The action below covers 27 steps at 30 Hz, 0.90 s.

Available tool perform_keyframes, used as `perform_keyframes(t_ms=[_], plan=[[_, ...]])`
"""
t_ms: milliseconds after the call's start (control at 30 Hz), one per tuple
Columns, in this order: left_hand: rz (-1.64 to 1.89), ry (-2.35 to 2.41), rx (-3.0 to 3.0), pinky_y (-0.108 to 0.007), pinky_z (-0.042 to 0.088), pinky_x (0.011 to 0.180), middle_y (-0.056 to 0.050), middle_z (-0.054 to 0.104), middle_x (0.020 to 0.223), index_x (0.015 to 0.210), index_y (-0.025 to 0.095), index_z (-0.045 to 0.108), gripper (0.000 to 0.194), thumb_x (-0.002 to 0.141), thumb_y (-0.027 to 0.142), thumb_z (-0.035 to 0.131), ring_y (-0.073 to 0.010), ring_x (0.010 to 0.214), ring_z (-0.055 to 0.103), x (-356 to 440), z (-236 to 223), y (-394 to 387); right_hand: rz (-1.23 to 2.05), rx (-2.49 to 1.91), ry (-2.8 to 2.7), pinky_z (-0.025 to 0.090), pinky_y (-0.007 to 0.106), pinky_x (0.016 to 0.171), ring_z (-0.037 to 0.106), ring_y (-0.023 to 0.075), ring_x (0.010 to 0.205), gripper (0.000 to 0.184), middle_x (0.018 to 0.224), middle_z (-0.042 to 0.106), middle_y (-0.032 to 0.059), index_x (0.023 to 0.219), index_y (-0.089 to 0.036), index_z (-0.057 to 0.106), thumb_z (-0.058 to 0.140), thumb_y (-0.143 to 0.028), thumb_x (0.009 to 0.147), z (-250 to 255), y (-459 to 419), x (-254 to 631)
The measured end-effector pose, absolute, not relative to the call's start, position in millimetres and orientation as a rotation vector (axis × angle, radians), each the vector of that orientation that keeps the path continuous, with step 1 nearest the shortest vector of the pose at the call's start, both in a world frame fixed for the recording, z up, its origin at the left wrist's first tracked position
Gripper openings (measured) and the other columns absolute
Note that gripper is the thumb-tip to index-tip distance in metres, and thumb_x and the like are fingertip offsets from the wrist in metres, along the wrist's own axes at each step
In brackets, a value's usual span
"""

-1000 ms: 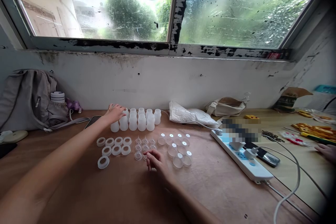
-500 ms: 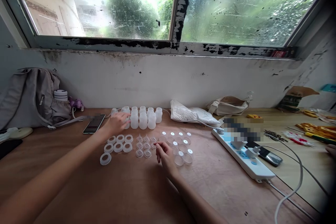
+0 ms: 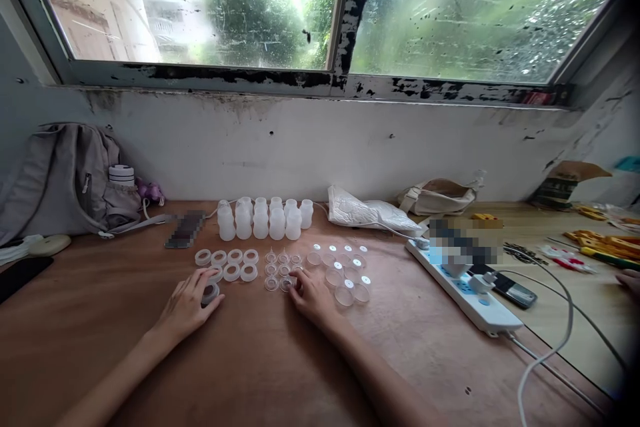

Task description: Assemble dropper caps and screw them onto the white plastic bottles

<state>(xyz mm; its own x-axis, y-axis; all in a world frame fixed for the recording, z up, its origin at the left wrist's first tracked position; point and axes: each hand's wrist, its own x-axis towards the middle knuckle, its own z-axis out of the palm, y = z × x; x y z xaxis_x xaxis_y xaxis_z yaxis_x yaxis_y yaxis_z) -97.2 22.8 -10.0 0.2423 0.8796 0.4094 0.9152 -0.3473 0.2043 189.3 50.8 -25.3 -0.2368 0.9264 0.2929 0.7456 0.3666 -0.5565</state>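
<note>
Small translucent plastic parts lie in groups on the brown table (image 3: pixel 260 360). A row of little bottles (image 3: pixel 265 219) stands at the back. In front lie white rings (image 3: pixel 227 265), small clear cones (image 3: pixel 280 268) and round caps (image 3: pixel 343 273). My left hand (image 3: pixel 190 300) rests on the table with its fingers closed round a ring (image 3: pixel 210 293) at the group's near-left corner. My right hand (image 3: pixel 313 293) lies beside the cones, its fingertips pinched at one of the front pieces; what it holds is too small to name.
A grey backpack (image 3: pixel 60 177) leans at the back left, a phone (image 3: pixel 184 230) beside it. A white cloth bag (image 3: pixel 367 213) and beige pouch (image 3: pixel 435 197) lie against the wall. A white power strip (image 3: pixel 465 293) with cables sits right. Another person's hand (image 3: pixel 631 280) shows at the right edge.
My left hand has left the bottles and come down to the nearest ring. My right hand has stayed by the cones, shifting slightly.
</note>
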Motion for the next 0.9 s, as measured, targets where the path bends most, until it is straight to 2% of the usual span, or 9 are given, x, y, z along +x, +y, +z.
perform_keyframes(t_ms=[100,200,300,367,533,733,900], plan=[[-0.827,-1.759,-2.498,-0.033,0.045,0.077,-0.006,0.052,0.108,0.111,0.025,0.046,0.034,0.079,0.037,0.043,-0.0211,0.092,0.056,-94.5,-9.9,20.4,0.366,-1.462,-2.075,0.037,0.026,0.059,0.056,0.0173,0.071,0.018,0.084,0.058,0.0042,0.092,-0.023,0.056,0.046,-0.028,0.078,-26.5,49.6,187.1],[-1.063,-1.719,-2.527,-0.033,0.042,0.084,-0.006,0.050,0.106,0.110,0.024,0.047,0.031,0.080,0.035,0.044,-0.0203,0.099,0.052,-78.9,-1.9,19.3,0.383,-1.417,-2.015,0.039,0.027,0.061,0.055,0.0174,0.072,0.015,0.087,0.056,0.0052,0.087,-0.021,0.054,0.047,-0.030,0.078,-26.1,49.1,186.1],[-1.308,-1.762,-2.581,-0.036,0.039,0.090,-0.006,0.048,0.109,0.109,0.024,0.049,0.029,0.083,0.033,0.042,-0.0197,0.105,0.048,-52.3,9.0,19.2,0.461,-1.323,-1.888,0.040,0.027,0.060,0.054,0.0140,0.063,0.015,0.087,0.055,0.0049,0.087,-0.020,0.050,0.048,-0.031,0.077,-24.9,48.4,184.9],[-1.502,-1.815,-2.691,-0.034,0.044,0.086,-0.006,0.048,0.110,0.104,0.023,0.051,0.026,0.082,0.034,0.042,-0.0190,0.105,0.048,-31.2,12.3,20.0,0.543,-1.256,-1.821,0.041,0.026,0.056,0.053,0.0118,0.055,0.016,0.085,0.056,0.0039,0.088,-0.020,0.047,0.049,-0.029,0.076,-24.6,47.3,183.3],[-1.963,-1.764,-2.868,-0.033,0.044,0.088,-0.004,0.051,0.109,0.101,0.022,0.049,0.030,0.074,0.031,0.058,-0.0165,0.100,0.053,13.5,-0.9,24.6,0.554,-1.153,-1.762,0.043,0.025,0.053,0.052,0.0109,0.053,0.019,0.085,0.056,0.0030,0.092,-0.021,0.045,0.051,-0.022,0.074,-26.1,42.2,178.0],[-2.208,-1.802,-2.822,-0.035,0.046,0.086,-0.004,0.055,0.099,0.096,0.019,0.048,0.030,0.070,0.027,0.062,-0.0173,0.095,0.056,27.2,-20.4,28.4,0.473,-1.090,-1.844,0.045,0.026,0.057,0.053,0.0121,0.061,0.022,0.082,0.057,0.0035,0.095,-0.021,0.048,0.046,-0.013,0.074,-24.9,34.9,172.8],[-2.328,-1.906,-2.830,-0.035,0.047,0.084,-0.006,0.057,0.099,0.098,0.018,0.047,0.033,0.070,0.027,0.062,-0.0187,0.094,0.057,22.0,-22.7,25.5,0.675,-0.960,-1.868,0.046,0.024,0.059,0.054,0.0109,0.064,0.035,0.086,0.058,0.0031,0.101,-0.022,0.047,0.043,-0.005,0.071,-19.4,25.4,166.3]])
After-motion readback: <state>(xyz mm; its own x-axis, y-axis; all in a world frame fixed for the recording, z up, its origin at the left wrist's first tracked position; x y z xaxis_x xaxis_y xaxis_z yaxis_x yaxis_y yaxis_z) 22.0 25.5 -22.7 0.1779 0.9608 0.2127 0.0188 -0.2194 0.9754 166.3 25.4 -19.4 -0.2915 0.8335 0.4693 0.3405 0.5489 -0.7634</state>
